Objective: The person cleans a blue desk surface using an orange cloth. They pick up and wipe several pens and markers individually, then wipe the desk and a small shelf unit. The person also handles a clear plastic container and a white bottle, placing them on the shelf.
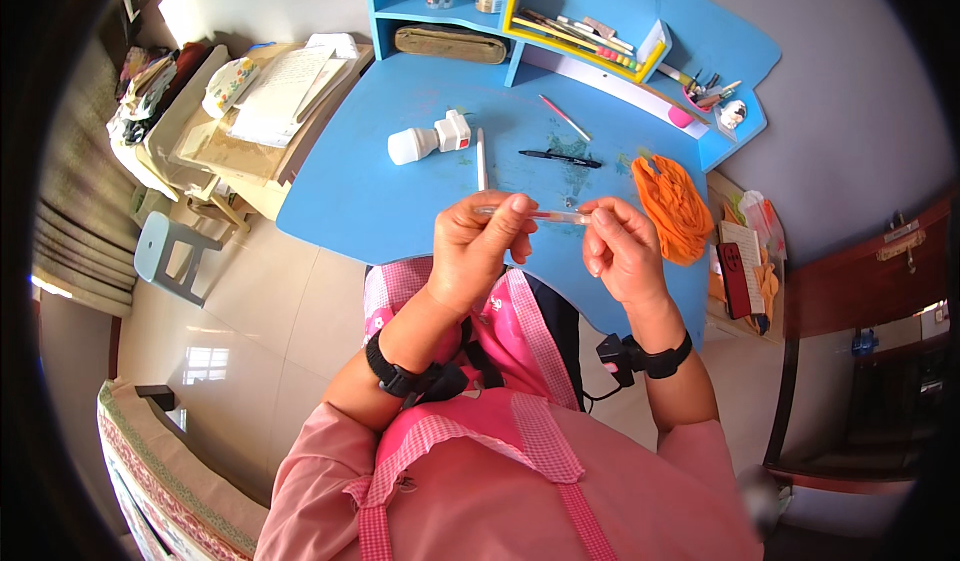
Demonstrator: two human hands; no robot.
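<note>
Over the front of a blue desk (352, 201), my left hand (480, 242) grips a clear pen barrel (551, 216) with some red inside it. My right hand (621, 249) pinches the barrel's other end between thumb and fingers. Just beyond my left hand lies a white pen (481, 157). A black pen (561, 159) and a thin red-and-white pen or refill (564, 116) rest farther back. A small metallic piece (570, 202) sits on the desk behind the barrel. To the right of my right hand is a crumpled orange cloth (673, 208).
A white bulb in a plug-in socket (429, 138) lies at the desk's left. Behind stands a blue shelf (442, 11) with a brown pencil case (451, 43) and a yellow-edged tray (577, 49). A pink pen cup (705, 99) is at right. A stool (171, 249) stands left.
</note>
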